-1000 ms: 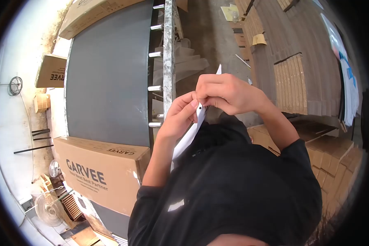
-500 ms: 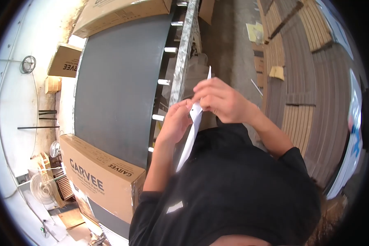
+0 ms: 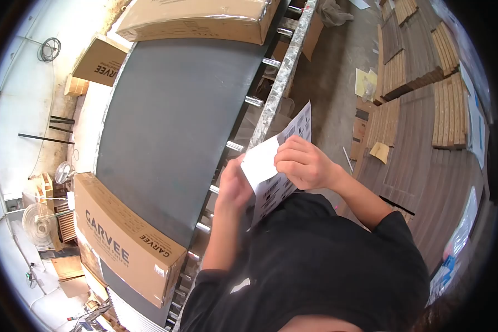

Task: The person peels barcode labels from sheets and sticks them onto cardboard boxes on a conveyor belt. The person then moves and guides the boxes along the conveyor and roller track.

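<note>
A white sheet (image 3: 274,191) printed with rows of dark label-like blocks is held up in front of my body. A blank white flap (image 3: 262,160) lies across its middle; whether it is a fold or a separate piece I cannot tell. My right hand (image 3: 304,164) is closed, its bent fingers gripping the sheet at the flap's right side. At the left edge, my left hand (image 3: 234,182) is slightly blurred, with curled fingers holding the paper and the tips partly hidden.
A dark conveyor belt (image 3: 171,110) runs along my left, edged by metal rollers (image 3: 234,145) and a worn rail (image 3: 279,83). One carton (image 3: 124,238) marked GARVEE sits at its near end, another carton (image 3: 205,25) farther up. Stacked brown boards (image 3: 415,144) stand on the right.
The sheet, seen nearly edge-on before, now faces me with its print and blank flap showing. My hands have moved slightly apart, and the view has turned.
</note>
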Demonstrator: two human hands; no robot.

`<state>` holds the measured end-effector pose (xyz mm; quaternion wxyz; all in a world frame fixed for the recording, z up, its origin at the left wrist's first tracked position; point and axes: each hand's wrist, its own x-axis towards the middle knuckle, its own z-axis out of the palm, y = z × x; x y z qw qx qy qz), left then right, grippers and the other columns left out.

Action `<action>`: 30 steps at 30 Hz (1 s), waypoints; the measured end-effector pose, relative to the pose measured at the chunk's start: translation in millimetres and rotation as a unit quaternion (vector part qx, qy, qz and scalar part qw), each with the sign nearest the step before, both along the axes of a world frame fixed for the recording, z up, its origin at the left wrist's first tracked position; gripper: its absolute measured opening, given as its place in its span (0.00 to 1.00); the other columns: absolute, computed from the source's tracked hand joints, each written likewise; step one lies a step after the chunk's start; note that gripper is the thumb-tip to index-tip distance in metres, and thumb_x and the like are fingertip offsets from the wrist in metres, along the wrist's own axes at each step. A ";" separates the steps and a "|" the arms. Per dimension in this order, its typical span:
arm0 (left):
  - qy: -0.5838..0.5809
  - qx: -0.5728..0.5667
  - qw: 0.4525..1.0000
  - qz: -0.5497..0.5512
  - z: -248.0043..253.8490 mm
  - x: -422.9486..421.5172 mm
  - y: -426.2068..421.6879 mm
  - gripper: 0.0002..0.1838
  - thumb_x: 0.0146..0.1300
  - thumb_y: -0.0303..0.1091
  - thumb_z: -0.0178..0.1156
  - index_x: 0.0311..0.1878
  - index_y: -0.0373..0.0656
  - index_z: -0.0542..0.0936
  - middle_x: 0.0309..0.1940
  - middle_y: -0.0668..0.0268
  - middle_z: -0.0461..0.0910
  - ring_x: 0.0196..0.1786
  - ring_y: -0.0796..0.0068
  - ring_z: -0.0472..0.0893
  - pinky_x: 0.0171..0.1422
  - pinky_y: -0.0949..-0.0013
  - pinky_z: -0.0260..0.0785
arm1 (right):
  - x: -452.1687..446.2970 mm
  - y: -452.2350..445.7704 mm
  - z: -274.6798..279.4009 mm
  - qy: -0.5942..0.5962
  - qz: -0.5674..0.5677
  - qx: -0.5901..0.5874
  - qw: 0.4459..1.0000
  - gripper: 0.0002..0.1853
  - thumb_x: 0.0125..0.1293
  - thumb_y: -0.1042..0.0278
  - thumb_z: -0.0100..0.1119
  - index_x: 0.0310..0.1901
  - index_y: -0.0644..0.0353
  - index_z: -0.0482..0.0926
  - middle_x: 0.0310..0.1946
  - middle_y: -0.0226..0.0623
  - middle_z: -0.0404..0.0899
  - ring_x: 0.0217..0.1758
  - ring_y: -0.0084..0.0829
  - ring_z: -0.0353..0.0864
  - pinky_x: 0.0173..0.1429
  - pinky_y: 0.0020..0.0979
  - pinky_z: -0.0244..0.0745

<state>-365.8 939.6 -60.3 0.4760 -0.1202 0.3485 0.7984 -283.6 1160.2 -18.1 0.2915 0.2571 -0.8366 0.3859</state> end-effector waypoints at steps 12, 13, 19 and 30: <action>0.010 0.096 0.976 0.196 -107.4 -167.3 -141.1 0.20 0.75 0.43 0.49 0.52 0.36 0.82 0.69 0.49 0.80 0.69 0.51 0.81 0.74 0.50 0.75 | -96.9 63.4 31.9 -0.338 -0.059 -0.091 0.935 0.11 0.57 0.85 0.73 0.41 0.62 0.87 0.36 0.31 0.83 0.37 0.26 0.82 0.38 0.26 0.73; 0.032 0.090 0.974 0.205 -104.3 -180.1 -148.5 0.19 0.74 0.42 0.49 0.50 0.36 0.82 0.74 0.47 0.75 0.73 0.49 0.78 0.77 0.48 0.73 | -105.9 80.6 33.0 -0.351 -0.101 -0.078 0.928 0.10 0.58 0.83 0.73 0.41 0.62 0.87 0.36 0.30 0.83 0.37 0.23 0.82 0.38 0.24 0.71; -0.078 0.101 0.969 0.210 -184.2 -228.0 -198.0 0.13 0.68 0.41 0.52 0.43 0.43 0.81 0.79 0.48 0.70 0.77 0.45 0.73 0.79 0.41 0.69 | -257.0 109.0 22.1 -0.349 -0.191 0.109 0.911 0.05 0.64 0.73 0.71 0.39 0.62 0.84 0.36 0.34 0.83 0.40 0.27 0.85 0.44 0.29 0.75; -0.024 0.242 0.949 0.201 -287.7 -219.4 -238.6 0.13 0.79 0.44 0.52 0.36 0.49 0.72 0.78 0.54 0.72 0.77 0.54 0.73 0.79 0.47 0.69 | -479.8 109.2 -147.6 -0.305 -0.260 0.505 0.764 0.12 0.64 0.67 0.64 0.49 0.52 0.86 0.48 0.39 0.87 0.57 0.47 0.87 0.59 0.49 0.82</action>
